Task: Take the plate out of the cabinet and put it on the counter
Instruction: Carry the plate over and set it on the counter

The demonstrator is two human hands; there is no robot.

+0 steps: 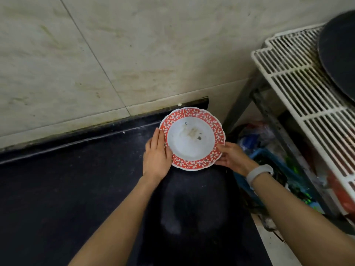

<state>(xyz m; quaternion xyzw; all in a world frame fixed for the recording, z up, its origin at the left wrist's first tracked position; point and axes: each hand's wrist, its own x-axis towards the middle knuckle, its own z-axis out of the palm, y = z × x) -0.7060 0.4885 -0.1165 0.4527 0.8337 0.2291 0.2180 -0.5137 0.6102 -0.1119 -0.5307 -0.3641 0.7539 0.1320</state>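
Observation:
A round plate (192, 138) with a white centre and a red rim with white flowers is at the far right end of the black counter (67, 189), close to the wall. Some dark smudges mark its middle. My left hand (156, 156) lies flat against the plate's left rim, fingers together. My right hand (232, 155) grips the lower right rim, thumb on top and fingers below. I cannot tell whether the plate rests on the counter or hovers just above it. No cabinet is in view.
A tiled wall (115, 54) rises behind the counter. To the right stands a white wire rack (299, 89) with a black pan (340, 54) on top. Below the rack sits a blue basket (269, 160) with bags and clutter. A white band is on my right wrist.

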